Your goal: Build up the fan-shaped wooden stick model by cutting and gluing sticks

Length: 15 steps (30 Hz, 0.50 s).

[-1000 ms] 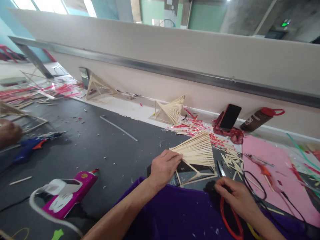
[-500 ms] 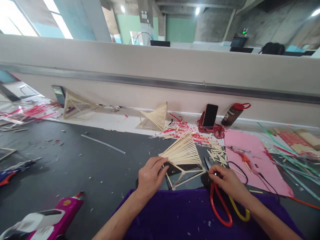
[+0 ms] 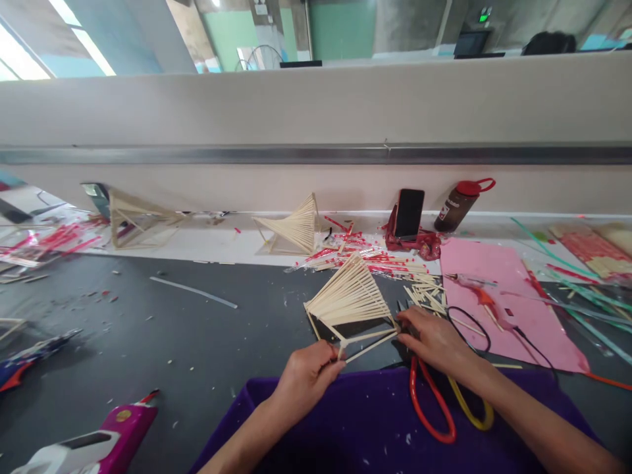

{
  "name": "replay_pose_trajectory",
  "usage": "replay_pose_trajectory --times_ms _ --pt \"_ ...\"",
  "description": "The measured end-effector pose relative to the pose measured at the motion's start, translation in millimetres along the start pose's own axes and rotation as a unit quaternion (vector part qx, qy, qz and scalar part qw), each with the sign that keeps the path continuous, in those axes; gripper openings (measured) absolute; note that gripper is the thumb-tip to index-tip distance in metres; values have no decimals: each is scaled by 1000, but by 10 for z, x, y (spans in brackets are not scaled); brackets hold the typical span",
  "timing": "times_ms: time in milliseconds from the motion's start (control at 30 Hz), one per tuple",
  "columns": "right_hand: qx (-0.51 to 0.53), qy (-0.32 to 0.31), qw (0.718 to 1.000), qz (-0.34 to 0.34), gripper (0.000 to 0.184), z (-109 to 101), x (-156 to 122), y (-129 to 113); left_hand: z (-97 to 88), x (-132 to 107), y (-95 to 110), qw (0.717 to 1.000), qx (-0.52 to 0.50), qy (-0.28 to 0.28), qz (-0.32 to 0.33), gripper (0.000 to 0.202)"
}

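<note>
A fan-shaped model of thin wooden sticks (image 3: pixel 349 299) stands on the dark table (image 3: pixel 197 329) in front of me. My left hand (image 3: pixel 307 375) pinches the near corner of its stick frame. My right hand (image 3: pixel 430 339) rests closed on scissors with red and yellow handles (image 3: pixel 434 408), right beside the model's right corner. The scissor blades are hidden under that hand. A purple cloth (image 3: pixel 365 428) lies under both forearms.
Loose cut sticks (image 3: pixel 429 299) and red-tipped sticks (image 3: pixel 365 257) lie behind the model. A pink sheet (image 3: pixel 498 303), a glue gun (image 3: pixel 481 299), a phone (image 3: pixel 409 212) and a bottle (image 3: pixel 457 204) sit right. Finished stick models (image 3: pixel 291 230) line the wall. A pink-white device (image 3: pixel 93 441) lies near left.
My left hand slid from the fan's left edge down to the frame's near corner. My right hand moved up toward the model's right corner. The view swung right.
</note>
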State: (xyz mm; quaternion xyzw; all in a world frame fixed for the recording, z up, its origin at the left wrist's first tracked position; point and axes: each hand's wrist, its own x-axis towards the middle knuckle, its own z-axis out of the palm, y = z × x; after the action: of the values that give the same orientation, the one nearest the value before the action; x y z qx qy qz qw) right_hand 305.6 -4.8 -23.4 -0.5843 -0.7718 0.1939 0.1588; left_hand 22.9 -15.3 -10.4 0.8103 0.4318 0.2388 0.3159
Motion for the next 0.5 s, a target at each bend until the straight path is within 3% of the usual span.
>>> replay_pose_trajectory --times_ms 167,300,500 --pt "-47 -31 998 -8 14 98 53 -74 -86 -10 -42 999 23 13 -48 20" --pt "-9 -35 998 -42 12 124 48 -87 -170 -32 -149 996 40 45 -62 20" --pt "25 -27 999 -35 18 52 91 -46 -286 -58 -311 993 58 77 -70 21"
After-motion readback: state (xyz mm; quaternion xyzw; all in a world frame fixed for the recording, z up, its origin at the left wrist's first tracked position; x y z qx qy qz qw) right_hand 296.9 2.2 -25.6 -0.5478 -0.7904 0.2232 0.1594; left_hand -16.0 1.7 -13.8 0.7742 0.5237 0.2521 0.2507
